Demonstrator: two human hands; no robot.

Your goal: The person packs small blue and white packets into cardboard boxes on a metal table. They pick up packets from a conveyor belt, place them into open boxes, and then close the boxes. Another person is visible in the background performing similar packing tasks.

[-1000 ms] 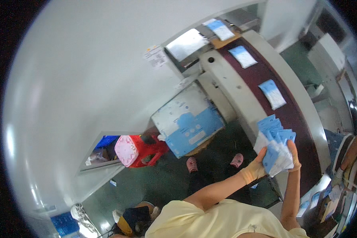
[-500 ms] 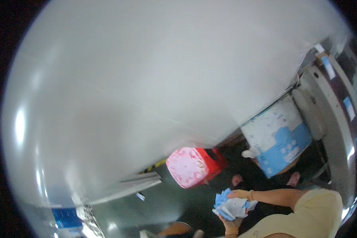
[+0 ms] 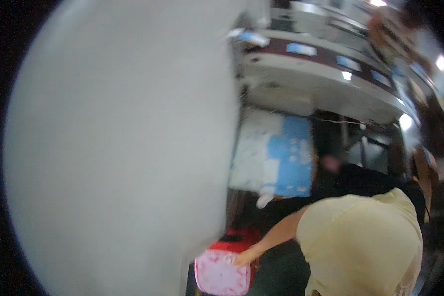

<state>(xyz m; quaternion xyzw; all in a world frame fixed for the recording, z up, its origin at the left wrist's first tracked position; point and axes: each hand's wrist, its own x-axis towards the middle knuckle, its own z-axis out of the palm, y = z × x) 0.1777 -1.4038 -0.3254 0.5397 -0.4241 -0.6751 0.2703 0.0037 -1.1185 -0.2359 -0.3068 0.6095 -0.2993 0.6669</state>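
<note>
My right hand (image 3: 245, 257) reaches down to the left and lies at the edge of the pink-patterned top of a red plastic stool (image 3: 221, 276). Its fingers are smeared by motion, so whether they grip the edge does not show. The bare forearm comes out of a pale yellow sleeve (image 3: 325, 222) on the right. My left hand is out of sight. The blue and white cloth-like bundle from before is not visible now.
A large pale panel (image 3: 118, 148) fills the left side. Beyond the stool stands a blue and white box (image 3: 276, 153) beside a grey machine or bench (image 3: 320, 81). A foot (image 3: 331, 163) shows near the box. Blurred shapes crowd the far right.
The view has swung round. Both hands held the blue and white bundle before; now my right hand is at the stool's edge, and my left hand and the bundle have left the view.
</note>
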